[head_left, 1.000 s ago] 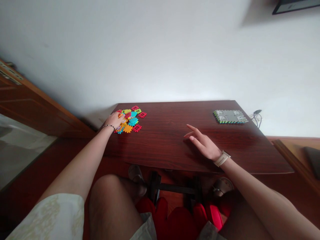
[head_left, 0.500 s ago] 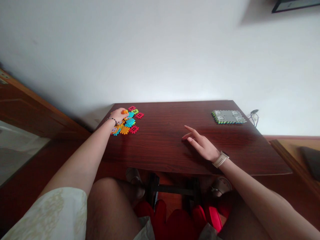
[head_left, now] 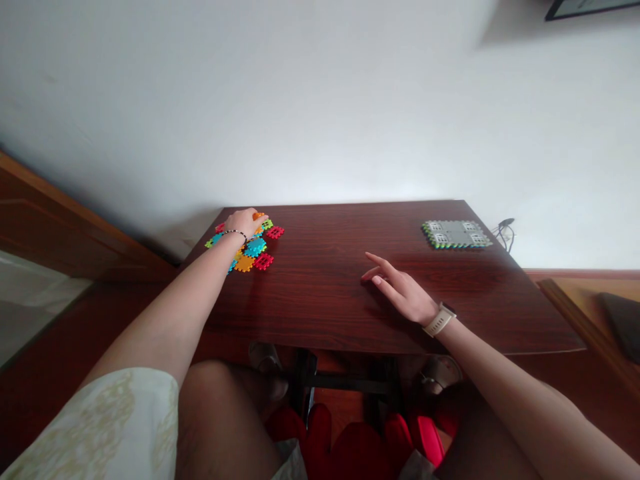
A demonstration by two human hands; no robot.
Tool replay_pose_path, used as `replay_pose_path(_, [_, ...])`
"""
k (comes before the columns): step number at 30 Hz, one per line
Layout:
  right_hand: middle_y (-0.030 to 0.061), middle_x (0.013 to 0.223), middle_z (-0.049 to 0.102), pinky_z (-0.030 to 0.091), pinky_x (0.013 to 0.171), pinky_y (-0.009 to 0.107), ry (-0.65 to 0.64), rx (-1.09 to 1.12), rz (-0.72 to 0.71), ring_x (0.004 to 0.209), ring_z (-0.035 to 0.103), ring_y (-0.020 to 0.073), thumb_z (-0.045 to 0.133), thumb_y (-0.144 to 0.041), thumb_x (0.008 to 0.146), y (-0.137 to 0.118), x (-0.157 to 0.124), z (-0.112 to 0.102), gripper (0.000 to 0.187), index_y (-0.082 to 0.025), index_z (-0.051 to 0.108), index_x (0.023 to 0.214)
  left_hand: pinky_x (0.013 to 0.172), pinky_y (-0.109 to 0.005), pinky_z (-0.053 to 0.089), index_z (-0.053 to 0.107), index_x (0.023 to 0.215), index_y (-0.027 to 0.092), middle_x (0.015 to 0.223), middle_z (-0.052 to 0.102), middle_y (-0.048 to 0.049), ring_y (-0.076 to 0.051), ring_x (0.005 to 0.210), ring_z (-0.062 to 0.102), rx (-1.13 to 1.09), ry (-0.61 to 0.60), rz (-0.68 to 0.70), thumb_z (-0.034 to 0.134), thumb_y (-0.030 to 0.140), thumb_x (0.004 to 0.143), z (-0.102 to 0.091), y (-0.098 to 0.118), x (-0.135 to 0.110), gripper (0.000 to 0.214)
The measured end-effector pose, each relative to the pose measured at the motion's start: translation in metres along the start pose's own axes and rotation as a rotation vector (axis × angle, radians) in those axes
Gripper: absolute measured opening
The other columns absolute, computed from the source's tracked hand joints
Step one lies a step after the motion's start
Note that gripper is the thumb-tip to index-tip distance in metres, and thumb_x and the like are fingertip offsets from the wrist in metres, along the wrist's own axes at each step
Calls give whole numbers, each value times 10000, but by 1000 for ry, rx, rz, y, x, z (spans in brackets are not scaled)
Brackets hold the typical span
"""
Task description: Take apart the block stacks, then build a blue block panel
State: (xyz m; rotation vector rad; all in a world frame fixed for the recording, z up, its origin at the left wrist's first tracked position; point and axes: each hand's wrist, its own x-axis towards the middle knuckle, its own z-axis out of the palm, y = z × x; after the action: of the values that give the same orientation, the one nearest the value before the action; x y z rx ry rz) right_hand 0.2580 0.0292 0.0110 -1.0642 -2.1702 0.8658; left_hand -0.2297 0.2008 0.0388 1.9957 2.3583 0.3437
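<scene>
One orange tile (head_left: 257,215) in left fingers (head_left: 261,220)

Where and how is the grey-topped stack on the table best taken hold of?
The grey-topped stack is probably best gripped by its near and far edges, the right hand coming from above on the near side. It lies flat on the table, and its layered, toothed near side rises above the tabletop, giving a grip something to press against.

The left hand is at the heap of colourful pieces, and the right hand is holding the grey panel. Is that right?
Not quite: the right hand is empty and apart from the grey panel in the head view. The left hand is at the heap of colourful pieces.
</scene>
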Motion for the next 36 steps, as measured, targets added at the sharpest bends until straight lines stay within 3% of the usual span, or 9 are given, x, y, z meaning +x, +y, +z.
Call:
replay_pose_path(5, [82, 1248, 796, 573, 1050, 495, 1, -1, -5, 1157, 759, 301, 386, -555, 1147, 1, 0, -1, 611, -284, 334, 1693, 941, -472, 503, 788, 1159, 200, 1118, 796, -207, -434, 1079, 736, 218, -48, 125, 546, 769, 964, 6, 29, -15, 649])
replay_pose_path(10, [78, 1241, 798, 570, 1050, 481, -6, 0, 2, 1139, 767, 294, 389, -549, 1147, -2, -2, -2, 610, -281, 335, 1692, 961, -435, 505, 763, 1153, 184, 1222, 753, -216, -400, 1129, 722, 259, -54, 203, 574, 731, 988, 12, 33, -30, 601])
replay_pose_path(14, [80, 1244, 796, 569, 1044, 478, 7, -4, -1, 1155, 759, 297, 396, -543, 1146, -1, -5, -2, 612, -276, 337, 1693, 976, -451, 506, 726, 1247, 198, 1310, 718, -195, -386, 1137, 707, 231, 54, 165, 510, 723, 1024, 6, 18, -22, 610])
replay_pose_path(18, [81, 1237, 798, 576, 1042, 471, 18, -7, -12, 1146, 761, 294, 402, -533, 1146, 2, -6, -1, 611, -273, 343, 1696, 925, -431, 500, 689, 1209, 141, 1258, 717, -198, -355, 1094, 686, 207, 94, -33, 610, 667, 1000, -7, -18, 0, 572])
replay_pose_path(21, [79, 1229, 803, 583, 1039, 469, 23, -16, -12, 1131, 767, 291, 403, -523, 1147, 2, -6, -2, 601, -276, 355, 1693, 907, -386, 472, 644, 1146, 126, 1113, 728, -104, -266, 1020, 637, 154, 61, -199, 716, 572, 977, -12, -52, 12, 483])
replay_pose_path(26, [78, 1224, 805, 593, 1022, 458, 21, -34, 1, 1122, 771, 285, 407, -509, 1146, 4, -6, -4, 589, -272, 370, 1683, 936, -371, 435, 591, 994, 170, 906, 631, 43, -178, 962, 537, 45, 61, -259, 755, 580, 956, -10, -89, 9, 443])
replay_pose_path(29, [73, 1234, 802, 583, 1044, 452, 15, -28, 7, 1136, 766, 275, 406, -501, 1150, 6, -6, -5, 582, -266, 366, 1681, 958, -387, 438, 558, 886, 176, 847, 628, 47, -187, 971, 542, -123, 144, -320, 787, 532, 932, -10, -93, 6, 426])
replay_pose_path(32, [70, 1241, 799, 587, 1046, 453, 30, -45, 11, 1138, 765, 274, 425, -496, 1145, 11, -3, -8, 583, -276, 365, 1682, 1003, -422, 460, 577, 918, 150, 922, 688, -14, -225, 1017, 582, -206, 253, -365, 719, 330, 986, -11, -86, 4, 239])
replay_pose_path(36, [106, 1307, 766, 599, 1053, 481, 226, -168, 23, 1171, 743, 301, 534, -491, 1093, 31, 3, -26, 613, -271, 422, 1654, 1076, -415, 481, 627, 1062, 119, 1125, 734, -104, -248, 1114, 630, -240, 385, -337, 537, 146, 1024, -9, -67, -6, 102])
